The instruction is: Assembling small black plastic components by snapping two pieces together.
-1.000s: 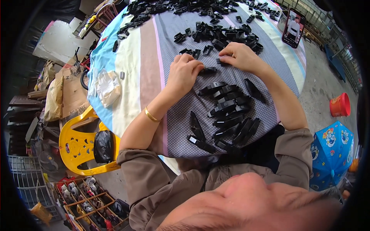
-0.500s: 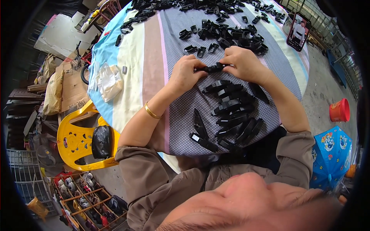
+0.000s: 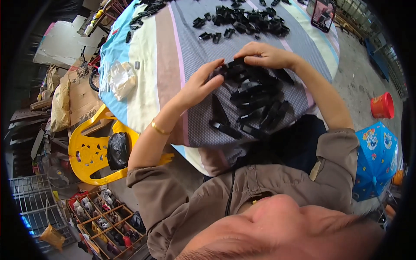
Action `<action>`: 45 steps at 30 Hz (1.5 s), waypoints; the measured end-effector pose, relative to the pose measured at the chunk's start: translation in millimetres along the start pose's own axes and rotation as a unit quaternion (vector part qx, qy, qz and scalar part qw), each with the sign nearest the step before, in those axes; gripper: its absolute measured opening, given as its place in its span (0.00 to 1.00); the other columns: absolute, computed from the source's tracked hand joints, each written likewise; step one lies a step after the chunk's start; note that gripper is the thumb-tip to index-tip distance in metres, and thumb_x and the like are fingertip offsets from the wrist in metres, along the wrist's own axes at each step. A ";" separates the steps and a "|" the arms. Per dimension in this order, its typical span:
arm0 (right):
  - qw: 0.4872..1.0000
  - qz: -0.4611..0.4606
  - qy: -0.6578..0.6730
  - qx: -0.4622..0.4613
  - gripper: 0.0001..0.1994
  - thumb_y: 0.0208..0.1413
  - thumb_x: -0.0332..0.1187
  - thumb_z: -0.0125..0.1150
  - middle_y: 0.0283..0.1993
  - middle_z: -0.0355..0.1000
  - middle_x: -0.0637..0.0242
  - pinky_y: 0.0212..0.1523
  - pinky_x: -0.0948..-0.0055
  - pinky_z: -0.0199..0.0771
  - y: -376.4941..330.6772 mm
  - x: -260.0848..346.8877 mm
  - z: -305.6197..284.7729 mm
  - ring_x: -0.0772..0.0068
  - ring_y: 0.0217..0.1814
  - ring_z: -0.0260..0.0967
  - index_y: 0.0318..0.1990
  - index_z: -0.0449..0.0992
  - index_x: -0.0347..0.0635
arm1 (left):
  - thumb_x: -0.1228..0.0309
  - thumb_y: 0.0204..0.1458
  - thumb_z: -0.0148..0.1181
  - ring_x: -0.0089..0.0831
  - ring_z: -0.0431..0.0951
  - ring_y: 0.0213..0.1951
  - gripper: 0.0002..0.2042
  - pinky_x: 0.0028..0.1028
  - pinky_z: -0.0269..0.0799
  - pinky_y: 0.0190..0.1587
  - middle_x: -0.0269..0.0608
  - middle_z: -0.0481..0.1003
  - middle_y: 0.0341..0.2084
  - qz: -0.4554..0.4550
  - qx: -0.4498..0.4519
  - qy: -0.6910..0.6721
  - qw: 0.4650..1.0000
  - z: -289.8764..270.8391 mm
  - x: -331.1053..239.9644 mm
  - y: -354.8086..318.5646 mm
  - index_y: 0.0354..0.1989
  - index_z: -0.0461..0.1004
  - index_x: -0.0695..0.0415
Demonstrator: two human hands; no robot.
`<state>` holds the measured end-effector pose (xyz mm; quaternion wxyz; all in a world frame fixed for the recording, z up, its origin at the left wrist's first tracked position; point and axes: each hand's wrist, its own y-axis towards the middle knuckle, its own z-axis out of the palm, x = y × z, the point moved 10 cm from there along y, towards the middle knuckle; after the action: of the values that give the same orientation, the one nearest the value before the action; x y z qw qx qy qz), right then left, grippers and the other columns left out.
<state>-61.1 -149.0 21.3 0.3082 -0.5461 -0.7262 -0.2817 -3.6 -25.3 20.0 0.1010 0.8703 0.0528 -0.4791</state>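
A cluster of black plastic clip-like parts (image 3: pixel 255 93) lies on the near part of the cloth-covered table. My left hand (image 3: pixel 201 84), with a gold bangle at the wrist, is at the cluster's far left end, thumb and fingers spread apart. My right hand (image 3: pixel 268 56) curves over the far end, its fingertips touching a black part (image 3: pixel 235 63); its fingers look apart rather than closed round it. Two longer black parts (image 3: pixel 225 129) lie at the cluster's near left. Beyond my hands is a loose heap of smaller black pieces (image 3: pixel 242 21).
A phone (image 3: pixel 323 15) stands at the table's far right. A clear plastic bag (image 3: pixel 121 80) lies on the left of the cloth. Beside the table are a yellow plastic chair (image 3: pixel 89 149) with a black bag, a red bucket (image 3: pixel 381 105) and a blue umbrella (image 3: pixel 375 160).
Both hands have let go of the black part pinched between them, which now lies at the cluster's far end. My fingers have spread around that end. The view has shifted slightly.
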 end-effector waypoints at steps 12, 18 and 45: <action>0.990 0.017 -0.051 -0.127 0.18 0.57 0.40 0.54 0.50 0.70 0.57 0.57 0.65 0.63 -93.0 18.4 24.5 0.58 0.55 0.65 0.50 0.72 0.38 | 0.57 0.46 0.64 0.51 0.64 0.51 0.32 0.42 0.60 0.55 0.55 0.65 0.50 0.087 -0.129 0.205 0.966 92.0 -88.8 -23.5 0.56 0.62 0.65; 0.835 -0.388 -0.004 -0.391 0.14 0.48 0.36 0.64 0.40 0.73 0.54 0.50 0.61 0.66 -191.6 57.5 21.7 0.51 0.46 0.69 0.38 0.75 0.34 | 0.56 0.42 0.65 0.46 0.69 0.46 0.30 0.40 0.62 0.50 0.47 0.70 0.42 0.218 -0.147 0.214 0.941 147.1 -122.3 -25.4 0.51 0.66 0.61; 0.738 -0.441 -0.208 -0.467 0.08 0.53 0.35 0.52 0.27 0.69 0.74 0.25 0.80 0.72 -338.4 375.6 94.8 0.80 0.22 0.65 0.39 0.75 0.52 | 0.63 0.47 0.57 0.38 0.72 0.48 0.15 0.34 0.65 0.51 0.48 0.74 0.43 0.016 0.268 0.657 0.704 227.6 100.1 -79.6 0.41 0.76 0.58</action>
<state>-481.8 71.6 218.7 -0.3031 -0.2855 -0.7087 -0.5694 -152.5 0.2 -192.9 -0.1897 0.9557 -0.0385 0.2219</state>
